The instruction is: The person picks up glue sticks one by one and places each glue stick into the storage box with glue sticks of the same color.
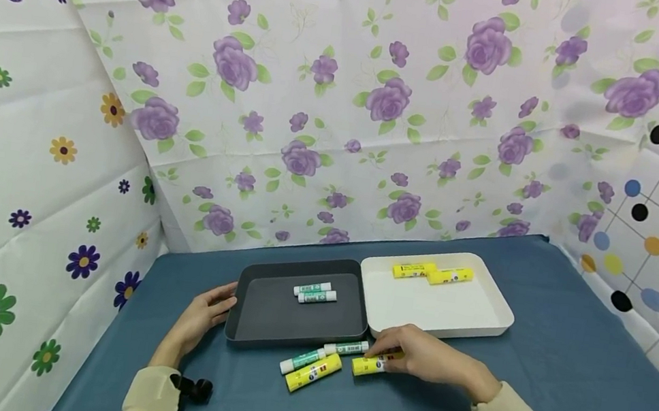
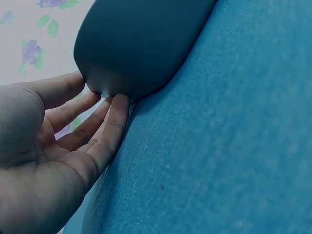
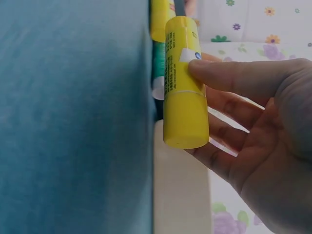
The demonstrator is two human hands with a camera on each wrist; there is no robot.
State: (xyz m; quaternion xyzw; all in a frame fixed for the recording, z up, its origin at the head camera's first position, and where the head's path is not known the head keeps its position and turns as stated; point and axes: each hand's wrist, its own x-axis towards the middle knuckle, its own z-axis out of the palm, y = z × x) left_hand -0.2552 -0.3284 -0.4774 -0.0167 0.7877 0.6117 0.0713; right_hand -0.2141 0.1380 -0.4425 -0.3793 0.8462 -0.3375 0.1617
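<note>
My right hand (image 1: 431, 358) pinches a yellow glue stick (image 3: 183, 117) between thumb and fingers, in front of the white tray (image 1: 426, 321). The dark grey tray (image 1: 267, 314) stands to its left. My left hand (image 1: 198, 320) touches that tray's left wall with its fingertips, as the left wrist view shows too. In the grey tray lie two green-and-white glue sticks (image 1: 317, 296). Two yellow glue sticks (image 1: 450, 276) lie in the white tray. On the cloth before the trays are another yellow glue stick (image 1: 314, 373) and two more green-and-white glue sticks (image 1: 345, 348).
A blue cloth (image 1: 243, 407) covers the table. The two trays stand side by side toward the back. Behind them hangs a flowered sheet (image 1: 326, 130), with patterned sheets at both sides. Dark wrist straps (image 1: 196, 390) show at both sleeves.
</note>
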